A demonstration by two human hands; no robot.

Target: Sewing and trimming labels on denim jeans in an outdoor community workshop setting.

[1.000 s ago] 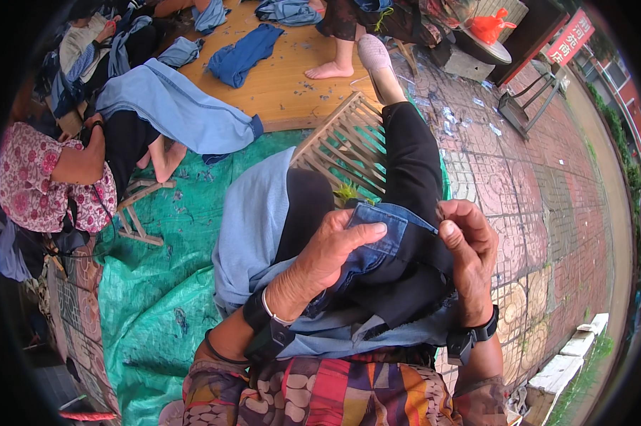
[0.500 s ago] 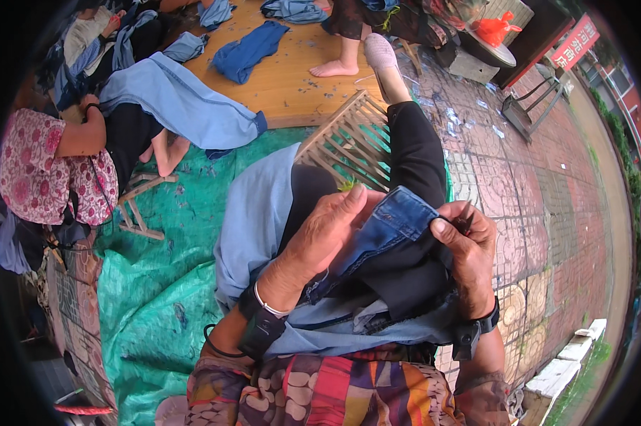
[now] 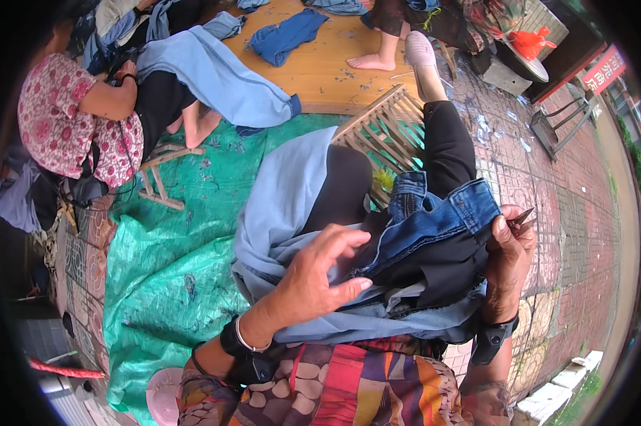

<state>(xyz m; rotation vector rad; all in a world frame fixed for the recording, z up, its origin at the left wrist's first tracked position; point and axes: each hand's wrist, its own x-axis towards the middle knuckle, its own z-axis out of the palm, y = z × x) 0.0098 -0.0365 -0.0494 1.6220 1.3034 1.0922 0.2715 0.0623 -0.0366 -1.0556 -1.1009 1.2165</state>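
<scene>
Across my lap lies a dark blue pair of jeans (image 3: 434,231), its waistband stretched up toward the right. My right hand (image 3: 511,248) pinches the end of that waistband between thumb and fingers. Dark pointed blades, apparently small thread snips (image 3: 525,219), jut out of the same hand. My left hand (image 3: 320,273) is off the denim, fingers spread and holding nothing, just left of the jeans. Light blue denim (image 3: 281,206) covers my left thigh and runs under the darker pair. What lies beneath the folds is hidden.
A slatted wooden stool (image 3: 384,128) stands by my outstretched leg. Green sheeting (image 3: 171,270) covers the ground to the left. Beyond it, a person in a floral top (image 3: 65,121) sits with light blue jeans (image 3: 214,78) beside a wooden platform (image 3: 327,96) bearing more denim.
My left hand has let go of the jeans and drawn back toward me with its fingers opening. The waistband has spread wider, still held by my right hand. The view has shifted left.
</scene>
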